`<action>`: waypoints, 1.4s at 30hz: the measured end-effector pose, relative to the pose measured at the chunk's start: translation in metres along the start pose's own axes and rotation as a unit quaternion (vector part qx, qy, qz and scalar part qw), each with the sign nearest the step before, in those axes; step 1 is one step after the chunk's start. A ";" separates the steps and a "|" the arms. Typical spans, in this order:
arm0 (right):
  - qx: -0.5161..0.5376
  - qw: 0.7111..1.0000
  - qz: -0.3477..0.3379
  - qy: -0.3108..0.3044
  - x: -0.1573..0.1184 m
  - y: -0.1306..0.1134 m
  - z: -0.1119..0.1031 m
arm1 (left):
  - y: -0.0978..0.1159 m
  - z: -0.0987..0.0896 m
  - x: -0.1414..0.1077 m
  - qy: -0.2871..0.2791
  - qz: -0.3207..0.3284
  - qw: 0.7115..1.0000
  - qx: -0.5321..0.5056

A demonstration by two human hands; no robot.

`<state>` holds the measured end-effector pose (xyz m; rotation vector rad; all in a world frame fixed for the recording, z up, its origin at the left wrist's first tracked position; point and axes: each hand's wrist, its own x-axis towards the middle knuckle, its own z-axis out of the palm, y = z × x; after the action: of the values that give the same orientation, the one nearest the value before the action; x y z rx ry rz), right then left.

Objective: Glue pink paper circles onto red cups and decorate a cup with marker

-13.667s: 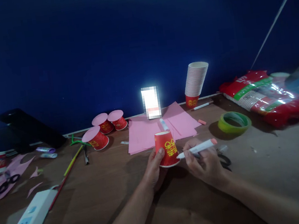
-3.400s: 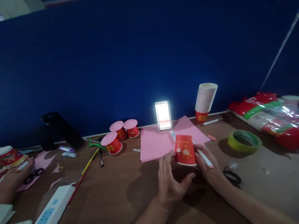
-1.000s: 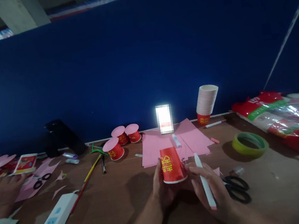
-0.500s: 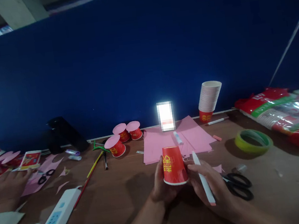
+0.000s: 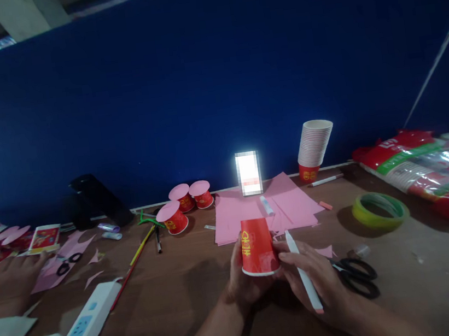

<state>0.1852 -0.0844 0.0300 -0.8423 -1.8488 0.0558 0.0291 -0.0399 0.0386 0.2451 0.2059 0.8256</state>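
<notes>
Upside down in front of me is a red paper cup (image 5: 259, 249) with yellow characters on its left side and its white rim downward. My left hand (image 5: 239, 279) is closed around the cup's left and lower side. A white marker (image 5: 304, 273) with a pinkish end lies between the thumb and fingers of my right hand (image 5: 319, 274). Fingertips of that hand also touch the cup's right side. Beyond the cup lies a stack of pink paper (image 5: 235, 216) with a glue stick (image 5: 266, 206) on it. Black-handled scissors (image 5: 357, 276) rest right of my right hand.
Red cups with pink discs (image 5: 172, 219) stand left of the paper. A tall cup stack (image 5: 315, 145), green-yellow tape (image 5: 380, 211) and a bagged cup pack (image 5: 427, 169) are rightward. A power strip (image 5: 80, 330) and another person's hand (image 5: 10, 284) are at left.
The cup has turned slightly, so its yellow characters sit further to the left. My right hand and the marker have shifted a little, with the marker's tip now further left.
</notes>
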 end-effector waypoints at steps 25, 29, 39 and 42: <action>-0.022 0.990 0.130 0.050 0.005 0.007 -0.001 | -0.018 0.000 0.013 0.067 0.176 0.959 0.212; 0.008 0.978 0.199 0.056 0.007 0.011 -0.003 | -0.019 -0.001 0.014 0.053 0.186 0.955 0.224; 0.016 0.966 0.249 0.067 0.006 0.018 -0.003 | -0.020 0.000 0.011 0.131 0.250 0.871 0.403; 0.014 0.967 0.246 0.064 0.006 0.016 -0.004 | -0.017 -0.001 0.009 0.164 0.299 0.809 0.480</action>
<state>0.1955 -0.0701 0.0296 -1.2381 -1.4799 0.3312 0.0466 -0.0444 0.0319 1.1738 0.9165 1.3430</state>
